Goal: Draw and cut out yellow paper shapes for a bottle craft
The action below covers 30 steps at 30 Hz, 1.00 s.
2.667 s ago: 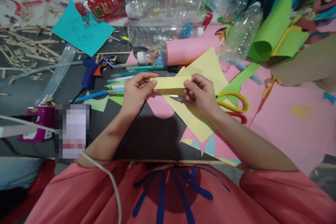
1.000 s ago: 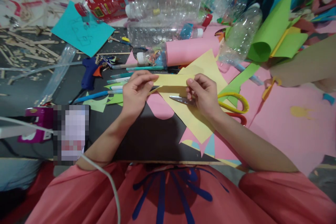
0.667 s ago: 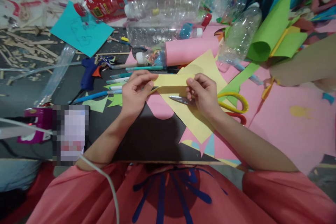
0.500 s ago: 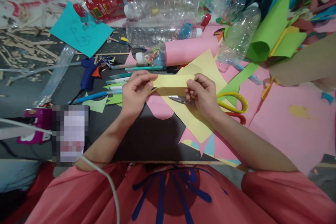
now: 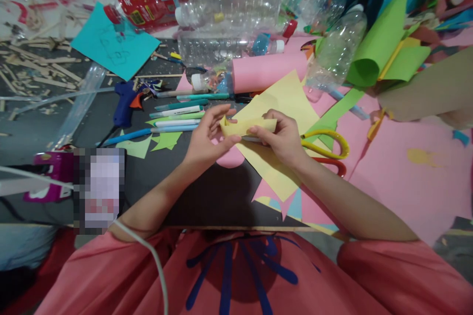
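A yellow paper strip (image 5: 246, 127), curled up at its left end, is held between both hands above a larger yellow sheet (image 5: 286, 103). My left hand (image 5: 210, 135) has its thumb under the curled end, with the fingers bent around behind it. The thumb and fingers of my right hand (image 5: 283, 135) pinch the strip toward its right end. Scissors with yellow and red handles (image 5: 328, 143) lie beneath my right hand, their blades mostly hidden. A rounded pink paper piece (image 5: 231, 158) is below the strip.
Pens (image 5: 181, 112) and a blue glue gun (image 5: 125, 103) lie left of my hands. Plastic bottles (image 5: 214, 44) and a pink paper roll (image 5: 268, 73) are behind. A phone (image 5: 105, 182) and white cable are at left, pink sheets (image 5: 417, 167) at right. At the right edge is part of another person's arm.
My left hand has moved right and closer to my right hand. The strip, flat and stretched before, is now curled at its left end and slightly lower.
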Available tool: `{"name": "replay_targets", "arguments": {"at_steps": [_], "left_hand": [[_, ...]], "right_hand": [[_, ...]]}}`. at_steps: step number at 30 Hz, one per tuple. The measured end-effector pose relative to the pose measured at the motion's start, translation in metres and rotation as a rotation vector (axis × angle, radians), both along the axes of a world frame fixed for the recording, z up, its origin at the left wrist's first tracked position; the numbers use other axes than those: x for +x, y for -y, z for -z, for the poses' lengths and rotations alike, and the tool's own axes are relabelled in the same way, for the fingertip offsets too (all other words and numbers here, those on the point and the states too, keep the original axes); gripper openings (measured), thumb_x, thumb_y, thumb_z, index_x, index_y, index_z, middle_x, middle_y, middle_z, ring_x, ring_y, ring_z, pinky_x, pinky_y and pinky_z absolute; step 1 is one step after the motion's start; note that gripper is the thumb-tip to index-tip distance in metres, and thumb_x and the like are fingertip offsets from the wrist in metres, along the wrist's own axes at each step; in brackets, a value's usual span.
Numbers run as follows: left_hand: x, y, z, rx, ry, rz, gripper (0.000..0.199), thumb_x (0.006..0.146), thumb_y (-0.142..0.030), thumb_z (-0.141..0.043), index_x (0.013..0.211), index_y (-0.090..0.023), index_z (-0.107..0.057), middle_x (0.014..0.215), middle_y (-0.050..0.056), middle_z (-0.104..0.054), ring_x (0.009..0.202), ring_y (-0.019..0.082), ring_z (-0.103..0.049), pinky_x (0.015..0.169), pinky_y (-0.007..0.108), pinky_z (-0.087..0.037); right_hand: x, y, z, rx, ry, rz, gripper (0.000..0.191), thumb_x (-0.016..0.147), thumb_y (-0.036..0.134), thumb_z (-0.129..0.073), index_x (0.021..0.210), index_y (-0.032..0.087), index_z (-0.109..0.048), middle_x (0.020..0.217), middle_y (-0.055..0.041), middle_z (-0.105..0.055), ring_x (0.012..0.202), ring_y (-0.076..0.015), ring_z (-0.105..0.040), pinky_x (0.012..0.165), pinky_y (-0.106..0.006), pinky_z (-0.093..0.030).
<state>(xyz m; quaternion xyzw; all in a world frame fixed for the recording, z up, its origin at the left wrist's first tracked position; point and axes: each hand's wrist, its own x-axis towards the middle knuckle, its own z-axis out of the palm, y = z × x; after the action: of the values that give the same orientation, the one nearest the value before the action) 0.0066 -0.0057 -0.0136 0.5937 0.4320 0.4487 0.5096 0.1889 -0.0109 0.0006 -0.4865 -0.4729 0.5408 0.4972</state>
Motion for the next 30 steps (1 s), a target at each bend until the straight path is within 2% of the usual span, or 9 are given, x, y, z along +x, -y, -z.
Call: {"name": "replay_targets", "arguments": {"at_steps": [4,10,13,16,22,24,26,30], "left_hand": [[0.005,0.005,-0.003,-0.04,0.036,0.015,0.048,0.076,-0.049,-0.076,0.112,-0.022,-0.061,0.115,0.011,-0.072,0.103,0.022,-0.071,0.081,0.029,-0.059],[0.002,-0.005,-0.004,-0.103,0.077,-0.038,0.032,0.072,-0.044,-0.079,0.09,-0.02,-0.069,0.088,0.004,-0.072,0.077,0.016,-0.07,0.064,0.027,-0.06],[0.0,-0.008,-0.003,-0.166,0.127,-0.043,0.029,0.073,-0.04,-0.079,0.094,-0.022,-0.07,0.084,0.002,-0.069,0.072,0.016,-0.069,0.06,0.027,-0.06],[-0.001,-0.01,-0.002,-0.225,0.181,-0.066,0.028,0.072,-0.034,-0.078,0.096,-0.023,-0.07,0.08,0.001,-0.069,0.066,0.014,-0.068,0.058,0.026,-0.061],[0.0,-0.009,-0.004,-0.238,0.206,-0.122,0.017,0.07,-0.027,-0.077,0.084,-0.02,-0.074,0.078,0.0,-0.068,0.061,0.011,-0.066,0.059,0.025,-0.062],[0.002,-0.007,-0.005,-0.217,0.189,-0.14,0.016,0.07,-0.028,-0.077,0.083,-0.019,-0.075,0.08,0.001,-0.068,0.062,0.011,-0.066,0.061,0.027,-0.063],[0.003,-0.005,-0.006,-0.188,0.166,-0.147,0.017,0.072,-0.031,-0.077,0.083,-0.018,-0.075,0.08,0.002,-0.068,0.063,0.012,-0.066,0.062,0.029,-0.064],[0.004,0.0,-0.009,-0.117,0.087,-0.108,0.016,0.074,-0.031,-0.077,0.085,-0.02,-0.077,0.072,0.001,-0.069,0.059,0.012,-0.063,0.057,0.026,-0.06]], "right_hand": [[-0.002,0.004,-0.004,0.029,0.059,-0.012,0.058,0.06,0.056,-0.084,0.051,0.02,-0.039,0.051,0.0074,-0.039,0.05,-0.0068,-0.036,0.044,-0.02,-0.03],[0.0,0.001,-0.002,0.013,0.003,0.035,0.058,0.059,0.064,-0.082,0.055,0.021,-0.044,0.048,0.0087,-0.041,0.044,-0.0053,-0.033,0.043,-0.021,-0.032],[0.004,-0.003,0.005,-0.024,-0.034,0.087,0.058,0.061,0.067,-0.08,0.057,0.022,-0.044,0.045,0.0098,-0.038,0.039,-0.0046,-0.031,0.039,-0.02,-0.029],[0.006,-0.007,0.011,-0.052,-0.087,0.16,0.055,0.061,0.067,-0.08,0.062,0.022,-0.048,0.047,0.0099,-0.039,0.039,-0.0049,-0.033,0.037,-0.02,-0.029],[0.008,-0.007,0.011,-0.035,-0.179,0.238,0.052,0.059,0.065,-0.082,0.06,0.022,-0.052,0.047,0.0096,-0.04,0.04,-0.0051,-0.038,0.037,-0.019,-0.033],[0.007,-0.004,0.01,-0.044,-0.215,0.169,0.053,0.06,0.068,-0.08,0.058,0.021,-0.054,0.048,0.0073,-0.047,0.041,-0.0064,-0.043,0.039,-0.02,-0.038],[0.005,0.001,0.008,-0.064,-0.231,0.04,0.051,0.061,0.067,-0.079,0.06,0.021,-0.057,0.051,0.0049,-0.053,0.044,-0.0085,-0.049,0.043,-0.022,-0.044],[-0.001,0.01,0.004,-0.134,-0.245,-0.205,0.043,0.063,0.058,-0.083,0.077,0.022,-0.065,0.067,0.0019,-0.063,0.057,-0.012,-0.059,0.055,-0.028,-0.054]]}}
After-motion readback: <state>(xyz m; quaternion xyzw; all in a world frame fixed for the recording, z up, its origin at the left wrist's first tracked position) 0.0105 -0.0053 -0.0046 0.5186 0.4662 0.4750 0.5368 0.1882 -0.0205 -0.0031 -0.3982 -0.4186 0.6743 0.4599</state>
